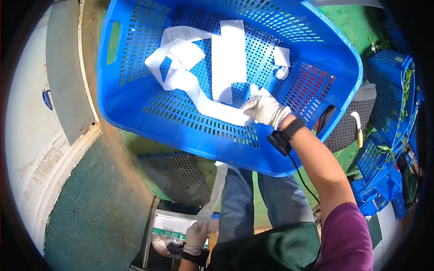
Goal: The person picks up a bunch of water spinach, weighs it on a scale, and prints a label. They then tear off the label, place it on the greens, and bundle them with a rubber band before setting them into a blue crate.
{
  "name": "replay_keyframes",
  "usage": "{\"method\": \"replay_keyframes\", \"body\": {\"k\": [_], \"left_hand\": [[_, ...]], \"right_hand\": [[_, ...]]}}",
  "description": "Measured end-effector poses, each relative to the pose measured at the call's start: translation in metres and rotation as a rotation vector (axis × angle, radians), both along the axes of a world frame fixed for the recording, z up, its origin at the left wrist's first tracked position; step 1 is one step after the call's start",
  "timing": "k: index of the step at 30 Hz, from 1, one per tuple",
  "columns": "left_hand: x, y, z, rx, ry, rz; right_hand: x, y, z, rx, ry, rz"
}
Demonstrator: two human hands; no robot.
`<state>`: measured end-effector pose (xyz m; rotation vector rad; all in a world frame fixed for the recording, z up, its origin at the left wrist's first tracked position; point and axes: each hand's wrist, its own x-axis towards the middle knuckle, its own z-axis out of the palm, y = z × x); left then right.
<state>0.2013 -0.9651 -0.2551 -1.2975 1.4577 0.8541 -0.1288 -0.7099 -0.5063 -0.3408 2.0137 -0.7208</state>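
My right hand [266,110], in a white glove, reaches into a large blue plastic basket [181,151]. Its fingers are closed on the end of a long white paper strip [212,110], which curls back to the left across the basket. Other white paper pieces [233,49] lie on the perforated bottom, along with a small crumpled piece [282,72]. Low in the view, my gloved left hand [196,237] grips a thin, pale strip [218,189] that runs upward and passes out of sight behind the basket's near side.
A sickle [358,128] with a pale handle lies on a dark patterned surface [343,124] at the right. Blue crates [384,77] holding green leaves stand beyond it. A perforated dark panel [176,178] and a white box [169,223] are below the basket. A wall [27,113] curves at left.
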Motion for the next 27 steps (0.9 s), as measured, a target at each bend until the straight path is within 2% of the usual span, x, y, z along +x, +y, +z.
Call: {"method": "replay_keyframes", "body": {"k": [2, 4, 5, 7, 9, 11, 13, 14, 15, 17, 18, 21, 23, 25, 27], "left_hand": [[0.006, -0.003, 0.0, 0.01, 0.032, -0.009], [0.004, -0.003, 0.0, 0.017, 0.036, 0.06], [0.007, -0.003, -0.002, 0.02, 0.037, 0.064], [0.016, -0.006, -0.006, 0.011, -0.006, 0.131], [0.016, -0.007, -0.006, 0.041, -0.054, 0.202], [0.01, -0.005, -0.004, 0.074, -0.099, 0.272], [-0.006, 0.0, -0.001, 0.029, -0.062, 0.085], [-0.004, 0.0, -0.003, 0.029, -0.058, 0.087], [0.0, -0.001, -0.004, 0.032, -0.063, 0.082], [0.002, -0.002, -0.006, 0.034, -0.069, 0.076], [0.001, -0.004, -0.006, 0.044, -0.091, 0.07], [0.013, -0.009, -0.006, 0.025, -0.125, 0.06], [0.012, -0.01, -0.011, 0.006, -0.127, 0.055], [-0.002, -0.007, -0.007, 0.016, -0.048, 0.229], [-0.009, -0.005, -0.008, 0.027, -0.051, 0.175]], "right_hand": [[-0.012, -0.007, 0.025, 0.03, -0.051, 0.036], [-0.032, -0.009, 0.056, 0.022, 0.083, 0.239], [-0.016, 0.007, 0.022, 0.051, 0.099, 0.273], [-0.038, 0.003, 0.045, 0.196, 0.003, 0.321], [-0.034, 0.01, 0.03, 0.197, 0.004, 0.288], [-0.03, 0.012, 0.018, 0.03, -0.038, 0.057], [-0.021, 0.003, 0.015, -0.12, 0.032, -0.078], [-0.015, -0.002, 0.007, -0.164, 0.018, -0.146], [-0.014, -0.015, 0.014, -0.29, 0.092, -0.137], [-0.016, -0.043, 0.034, -0.42, 0.134, -0.29], [-0.009, -0.055, 0.021, -0.43, 0.255, -0.267], [-0.021, -0.083, 0.057, -0.368, 0.14, -0.326], [-0.007, -0.079, 0.038, -0.376, 0.233, -0.386], [0.003, -0.069, 0.023, -0.351, 0.378, -0.42], [0.001, -0.052, 0.021, -0.225, 0.237, -0.388]]}}
